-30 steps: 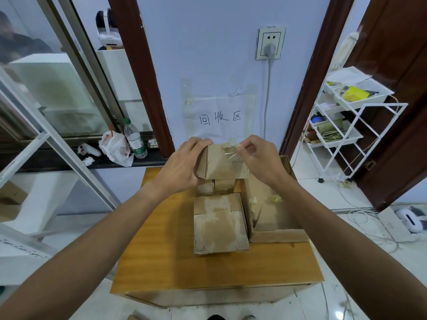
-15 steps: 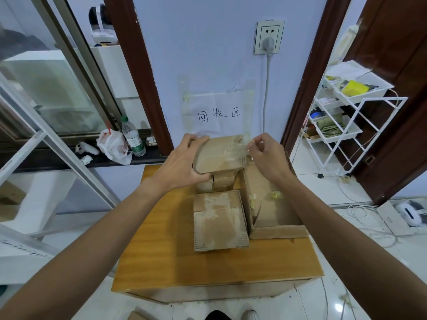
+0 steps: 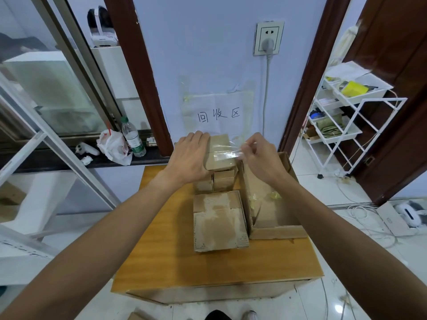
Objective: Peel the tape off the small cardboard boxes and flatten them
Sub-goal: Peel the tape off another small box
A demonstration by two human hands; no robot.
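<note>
Where the hands meet: a small cardboard box [image 3: 219,155] is held in the air above the far edge of the table [image 3: 173,250], close to the wall.
Left hand [image 3: 191,158]: grips the box's left side, its fingers curled over the top; the thumb is hidden.
Right hand [image 3: 261,158]: thumb and forefinger are pinched together on the free end of the tape, the other fingers loosely curled.
Tape [image 3: 227,153]: a clear strip, one end stuck across the box's top face, the other lifted off to the right and stretched to the fingertips.
Far edge, below the held box: two more small boxes [image 3: 223,179] stand side by side, touching.
Middle of the table: a flat cardboard box [image 3: 219,222] with pale worn patches lies just in front of those two.
Right edge: an open carton [image 3: 277,229] sits against the flat box, with yellowish crumpled tape scraps [image 3: 275,195] inside it.
Wall: a paper sign [image 3: 218,114] with three handwritten characters sits under clear film; above it a socket [image 3: 269,38] holds a plug with a grey cable.
Window ledge, left: a water bottle [image 3: 133,137] stands beside a white plastic bag [image 3: 113,145].
Floor, right: a white rack [image 3: 346,116] carries trays.
</note>
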